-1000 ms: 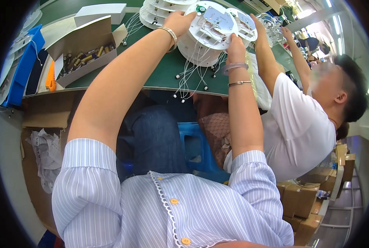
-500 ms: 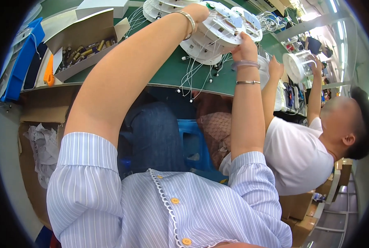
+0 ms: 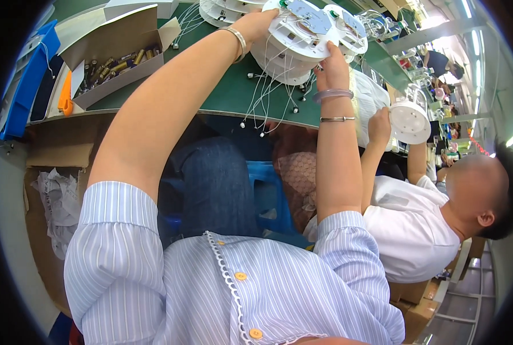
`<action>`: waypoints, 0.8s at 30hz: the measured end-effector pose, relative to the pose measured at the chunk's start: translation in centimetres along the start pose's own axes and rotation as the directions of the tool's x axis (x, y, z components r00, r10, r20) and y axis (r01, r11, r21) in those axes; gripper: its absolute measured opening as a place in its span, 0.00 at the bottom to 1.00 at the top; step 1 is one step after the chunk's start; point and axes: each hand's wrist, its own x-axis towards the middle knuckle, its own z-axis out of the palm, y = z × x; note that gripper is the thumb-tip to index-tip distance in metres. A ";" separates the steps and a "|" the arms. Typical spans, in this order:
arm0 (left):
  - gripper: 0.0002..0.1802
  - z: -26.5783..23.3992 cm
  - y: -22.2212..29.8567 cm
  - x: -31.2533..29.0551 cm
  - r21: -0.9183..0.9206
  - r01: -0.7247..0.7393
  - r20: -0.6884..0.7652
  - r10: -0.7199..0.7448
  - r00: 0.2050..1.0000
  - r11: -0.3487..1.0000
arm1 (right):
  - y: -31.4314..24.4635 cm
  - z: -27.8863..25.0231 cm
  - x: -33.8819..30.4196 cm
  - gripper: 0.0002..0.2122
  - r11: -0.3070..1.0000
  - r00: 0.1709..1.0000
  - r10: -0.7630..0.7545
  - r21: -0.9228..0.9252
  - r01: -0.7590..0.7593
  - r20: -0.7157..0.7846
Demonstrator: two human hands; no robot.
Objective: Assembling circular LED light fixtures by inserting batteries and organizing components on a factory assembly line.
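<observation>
At the far side of the view, a round white plastic disc (image 3: 288,41) with a blue-grey circuit board (image 3: 309,17) sits between my hands. My left hand (image 3: 259,24) grips its left rim, fingers partly hidden. Closed on its lower right edge is my right hand (image 3: 333,68), thumb on top. Similar white discs (image 3: 288,72) are stacked beneath it, and another disc with a board (image 3: 351,31) lies against its right side. Thin white wires with small connectors (image 3: 262,134) hang from the stack toward the table's front edge.
An open cardboard box of batteries (image 3: 115,72) stands left on the green table (image 3: 210,95), near an orange-handled tool (image 3: 65,95) and a blue tray (image 3: 29,86). More white discs (image 3: 225,12) are behind my left forearm. At right, a co-worker (image 3: 411,230) handles a round white part (image 3: 410,122).
My left hand and the disc have shifted slightly left; my right hand has moved slightly left too. The co-worker's white part has come lower and turned its flat face toward me.
</observation>
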 end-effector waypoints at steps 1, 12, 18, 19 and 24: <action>0.26 -0.2 -0.3 0.4 -0.126 0.083 0.058 -0.076 0.995 0.989 | 0.1 0.1 0.0 0.14 0.996 0.996 0.089 -0.030 -0.089 -0.014; 0.28 1.0 -0.1 0.9 -0.280 0.180 0.075 -0.166 0.983 0.943 | 0.8 -0.8 0.9 0.18 0.995 0.995 0.097 -0.043 -0.095 0.033; 0.25 0.6 0.7 1.7 -0.283 0.188 0.138 -0.154 0.978 0.940 | -0.5 0.2 -0.1 0.19 0.986 0.987 0.162 -0.029 -0.161 0.013; 0.25 0.9 1.0 1.8 -0.284 0.200 0.148 -0.164 0.975 0.938 | -1.3 -0.3 0.2 0.20 0.987 0.989 0.148 -0.058 -0.148 0.007; 0.18 0.7 1.9 2.3 0.688 -0.509 0.335 0.397 0.855 0.518 | -3.1 -1.7 1.9 0.19 0.946 0.945 0.323 -0.019 -0.322 0.049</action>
